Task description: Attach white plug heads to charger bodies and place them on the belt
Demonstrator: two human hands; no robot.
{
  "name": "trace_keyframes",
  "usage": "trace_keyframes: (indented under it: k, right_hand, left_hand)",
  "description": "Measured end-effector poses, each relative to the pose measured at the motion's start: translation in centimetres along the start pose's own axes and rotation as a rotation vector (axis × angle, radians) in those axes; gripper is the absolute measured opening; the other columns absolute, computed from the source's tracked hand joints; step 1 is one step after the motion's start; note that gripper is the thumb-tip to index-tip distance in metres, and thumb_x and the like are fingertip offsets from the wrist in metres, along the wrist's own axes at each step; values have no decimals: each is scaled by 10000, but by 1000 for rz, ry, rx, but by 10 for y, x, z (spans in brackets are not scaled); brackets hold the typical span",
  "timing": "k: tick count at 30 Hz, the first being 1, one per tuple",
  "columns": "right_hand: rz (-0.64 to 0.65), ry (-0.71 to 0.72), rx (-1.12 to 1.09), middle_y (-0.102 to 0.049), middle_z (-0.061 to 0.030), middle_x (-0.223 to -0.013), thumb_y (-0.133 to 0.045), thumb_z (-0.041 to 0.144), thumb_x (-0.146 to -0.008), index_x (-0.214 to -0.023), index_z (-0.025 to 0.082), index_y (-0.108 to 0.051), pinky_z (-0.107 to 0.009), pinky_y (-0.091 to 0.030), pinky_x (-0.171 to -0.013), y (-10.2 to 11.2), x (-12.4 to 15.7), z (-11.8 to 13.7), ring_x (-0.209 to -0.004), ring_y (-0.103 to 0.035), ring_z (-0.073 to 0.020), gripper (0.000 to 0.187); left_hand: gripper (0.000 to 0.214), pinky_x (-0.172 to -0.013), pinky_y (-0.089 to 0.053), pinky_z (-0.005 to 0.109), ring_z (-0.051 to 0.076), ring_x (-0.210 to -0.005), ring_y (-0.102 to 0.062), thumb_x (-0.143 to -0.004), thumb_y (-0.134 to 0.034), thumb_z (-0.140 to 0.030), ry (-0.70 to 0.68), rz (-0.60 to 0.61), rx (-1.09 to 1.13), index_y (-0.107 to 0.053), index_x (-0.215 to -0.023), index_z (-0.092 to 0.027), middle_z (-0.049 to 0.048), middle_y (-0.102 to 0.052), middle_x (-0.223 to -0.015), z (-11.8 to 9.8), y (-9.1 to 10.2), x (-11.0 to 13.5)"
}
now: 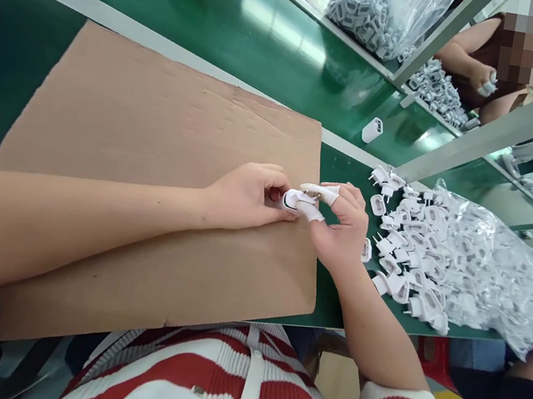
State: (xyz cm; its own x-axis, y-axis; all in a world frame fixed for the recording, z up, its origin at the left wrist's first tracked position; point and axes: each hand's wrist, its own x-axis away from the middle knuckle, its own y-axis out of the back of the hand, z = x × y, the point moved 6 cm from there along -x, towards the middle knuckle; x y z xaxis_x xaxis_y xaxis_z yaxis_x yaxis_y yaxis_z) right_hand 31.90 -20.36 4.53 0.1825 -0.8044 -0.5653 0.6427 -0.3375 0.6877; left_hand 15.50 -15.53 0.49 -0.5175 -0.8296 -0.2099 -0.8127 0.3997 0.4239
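Over the right part of a cardboard sheet (157,121), my left hand (247,196) grips a small white charger housing (291,199), its dark-rimmed end partly showing. My right hand (343,228), with white finger cots on the thumb and forefinger, pinches a white plug piece with metal pins (312,195) against that housing. The fingers hide much of both parts, so I cannot tell whether they are joined. Just right of my right hand, loose white plug pieces (406,242) lie heaped on the green table.
A clear plastic bag (499,263) of white parts spills at the right. One white charger housing (372,130) stands beyond the metal rail. Another bag of parts (364,13) lies farther back. Across the table, a co-worker's hand (482,78) holds a white part. A slanted post (499,135) rises at right.
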Motion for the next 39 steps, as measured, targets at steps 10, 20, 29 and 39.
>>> trace_keyframes:
  k: [10, 20, 29, 39]
  right_hand:
    - [73, 8, 86, -796, -21, -969, -666, 220, -902, -991, 282, -788, -484, -426, -1149, -5, -1, -2, -1062, -730, -240, 164]
    - [-19, -65, -31, -802, 0, -993, -695, 175, -881, -1036, 306, -802, -525, -407, -1175, 6, -4, 0, -1065, -730, -251, 230]
    - [48, -25, 20, -792, 2, -974, -703, 150, -859, -1036, 311, -804, -547, -383, -1178, -2, -4, 1, -1077, -730, -253, 260]
    - [22, -28, 88, -798, 0, -989, -696, 176, -865, -1033, 313, -790, -537, -384, -1198, 2, -4, 2, -1078, -731, -255, 236]
  left_hand:
    - [254, -663, -465, 282, 160, -751, -618, -803, -803, -408, -20, 20, -18, -736, -833, -165, 24, -659, -851, -1, 1, -1]
    - [276, -642, -450, 290, 159, -725, -602, -799, -803, -420, -9, 25, -38, -693, -799, -167, 16, -651, -813, 1, 1, -3]
    - [267, -661, -449, 303, 185, -770, -619, -811, -764, -434, -5, 45, -46, -690, -806, -178, 33, -654, -841, 1, 1, -4]
    - [296, -627, -421, 293, 164, -716, -572, -806, -774, -447, 7, 54, -57, -669, -761, -174, 29, -624, -812, -1, 1, -4]
